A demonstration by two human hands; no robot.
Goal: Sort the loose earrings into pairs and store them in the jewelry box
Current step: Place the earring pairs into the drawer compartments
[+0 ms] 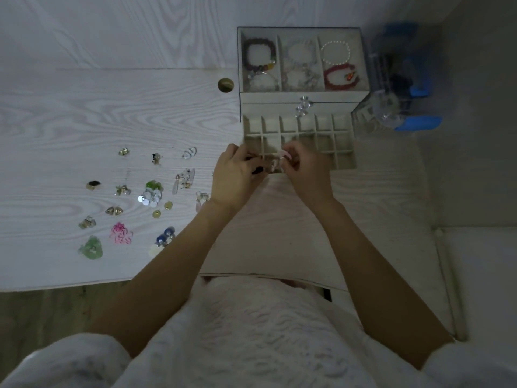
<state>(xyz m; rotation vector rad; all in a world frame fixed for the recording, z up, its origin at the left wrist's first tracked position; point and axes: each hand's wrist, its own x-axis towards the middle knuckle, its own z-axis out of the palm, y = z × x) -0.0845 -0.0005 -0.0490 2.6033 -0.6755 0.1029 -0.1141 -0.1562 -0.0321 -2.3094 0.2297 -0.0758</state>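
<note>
Your counter (pixel 84 107) lies in dim light, and its near edge is cut by your own pale fleecy top at the bottom of the view. The jewelry box (pixel 299 99) stands at the far right of it — the top tier shows bracelets under a clear lid, and the drawer (pixel 344 152) of small square cells is pulled out toward you. Your hands cover the drawer's near left cells, so what lies in those cannot be seen. To the right of the box a clear and blue object (pixel 402 107) is too blurred to name.

Both your forearms reach forward and meet over the drawer's front edge. Your left hand (pixel 235 175) is curled, fingers bent inward around something small and dark; what it is cannot be made out. Your right hand (pixel 302 169) is curled too, fingertips pinching a small pale pink earring (pixel 282 156) just above the cells, close to the left hand.

The loose earrings (pixel 140 197) lie scattered on the counter to your left, well apart from the box — green, pink, blue, gold and sequinned pieces, most too small to tell in detail.
</note>
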